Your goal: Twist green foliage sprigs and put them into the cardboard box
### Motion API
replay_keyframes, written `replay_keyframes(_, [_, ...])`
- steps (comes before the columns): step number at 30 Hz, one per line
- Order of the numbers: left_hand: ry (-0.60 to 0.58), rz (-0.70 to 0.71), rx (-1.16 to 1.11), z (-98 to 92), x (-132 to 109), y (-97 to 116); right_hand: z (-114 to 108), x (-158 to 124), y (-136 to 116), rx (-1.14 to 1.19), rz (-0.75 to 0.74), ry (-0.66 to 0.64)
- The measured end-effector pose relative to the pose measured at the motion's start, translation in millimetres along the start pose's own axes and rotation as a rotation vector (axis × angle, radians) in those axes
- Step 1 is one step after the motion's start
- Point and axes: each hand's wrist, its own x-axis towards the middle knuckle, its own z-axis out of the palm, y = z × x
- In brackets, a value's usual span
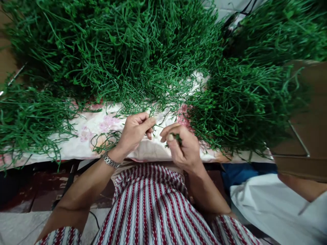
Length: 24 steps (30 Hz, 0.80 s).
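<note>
My left hand, with a metal watch at its wrist, is over the front of the flowered cloth. Its thumb and forefinger pinch a thin green stem. To its right my right hand is curled around a small bunch of green stems, whose tips show between thumb and fingers. The two hands are close together but apart. A large heap of thin green stems lies beyond them. Left of my left hand, a few loose stems rest on the cloth near the edge.
More green stems are piled at the left and at the right. A brown cardboard box stands at the right edge. Below it, a person in a white top is partly in view. A thin metal rod lies at the far left.
</note>
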Motion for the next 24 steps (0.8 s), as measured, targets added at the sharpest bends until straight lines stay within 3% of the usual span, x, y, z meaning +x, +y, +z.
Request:
replay_keyframes(3, [-0.012,-0.03,-0.03,-1.6,-3,-1,-7,6,9,-0.073,0.096,0.037])
replay_keyframes(6, [-0.036,-0.036,-0.058,-2.0,-3,-3,2,6,13,-0.107,0.116,0.031])
replay_keyframes(12, [-0.045,0.01,-0.059,-1.2,-2,-7,16,4,14,0.109,0.117,-0.036])
replay_keyframes(18, [-0.015,0.063,0.086,0.6,-7,-12,20,0,15,0.263,0.296,0.016])
replay_keyframes(24, [0.039,0.139,0.387,1.0,-12,-12,22,-3,15,0.221,0.374,-0.009])
